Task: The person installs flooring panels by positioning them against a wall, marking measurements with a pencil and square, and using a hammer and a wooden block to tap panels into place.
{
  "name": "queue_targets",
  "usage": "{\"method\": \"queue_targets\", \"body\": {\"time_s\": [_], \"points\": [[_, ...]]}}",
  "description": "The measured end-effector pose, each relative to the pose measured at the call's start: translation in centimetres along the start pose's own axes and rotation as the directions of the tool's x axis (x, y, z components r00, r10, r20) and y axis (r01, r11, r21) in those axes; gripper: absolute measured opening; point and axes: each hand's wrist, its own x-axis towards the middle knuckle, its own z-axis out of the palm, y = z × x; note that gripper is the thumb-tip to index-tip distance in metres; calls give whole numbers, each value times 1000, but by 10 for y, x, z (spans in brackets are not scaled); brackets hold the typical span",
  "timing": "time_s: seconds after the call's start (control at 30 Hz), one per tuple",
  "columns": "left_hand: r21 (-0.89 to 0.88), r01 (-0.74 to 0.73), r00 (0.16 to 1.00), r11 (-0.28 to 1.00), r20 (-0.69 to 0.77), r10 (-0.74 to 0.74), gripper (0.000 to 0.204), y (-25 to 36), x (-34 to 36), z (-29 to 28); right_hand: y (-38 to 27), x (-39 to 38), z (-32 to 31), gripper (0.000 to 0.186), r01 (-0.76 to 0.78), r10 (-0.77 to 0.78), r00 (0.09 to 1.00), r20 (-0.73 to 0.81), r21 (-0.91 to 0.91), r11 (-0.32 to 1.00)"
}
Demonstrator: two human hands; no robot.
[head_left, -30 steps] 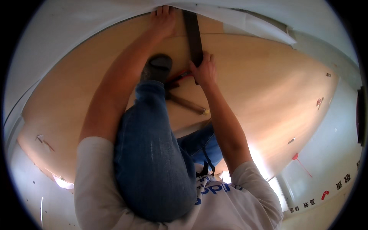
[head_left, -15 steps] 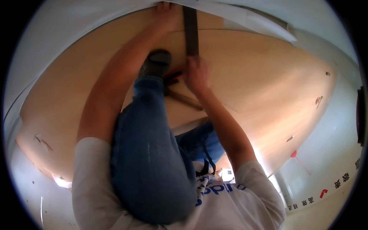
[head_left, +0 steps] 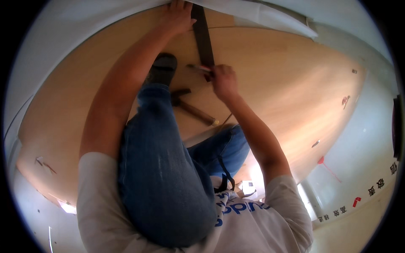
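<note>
My left hand (head_left: 179, 17) rests with fingers extended at the panel's far edge, beside the upper end of a long dark strip (head_left: 202, 38), thumb apart. My right hand (head_left: 224, 81) is closed on a red-and-black hand tool (head_left: 204, 71), whose pale and dark front crosses the strip's lower end; its exact kind is unclear. A wooden-handled hammer (head_left: 196, 113) lies on the light wood panel (head_left: 295, 84), nearer me than the strip, partly behind my bent leg (head_left: 164, 164).
My dark-shod foot (head_left: 162, 67) is on the panel. White sheeting (head_left: 270, 19) borders the far edge, and a pale wall (head_left: 350, 135) runs along the right. Small items (head_left: 346, 100) lie near the panel's right side, others (head_left: 44, 164) at the left.
My right hand has let go of the strip and taken up the red tool that lay beside it. My left hand stays at the far edge; the strip appears slightly farther left.
</note>
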Motion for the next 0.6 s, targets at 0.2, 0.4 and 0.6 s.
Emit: {"method": "queue_targets", "body": {"time_s": [0.2,0.4,0.6], "points": [[-126,60,987,990,155,-40,99,-1,6,-18,16,-68,27,49,-300,307,941,-141,65,952],[-77,30,982,997,189,-15,111,3,0,-35,-70,-97,75,59,-89,48,896,442,74,993],[-138,96,995,986,49,-91,111,17,0,-29,-69,-60,30,44,-158,48,827,561,149,976]]}}
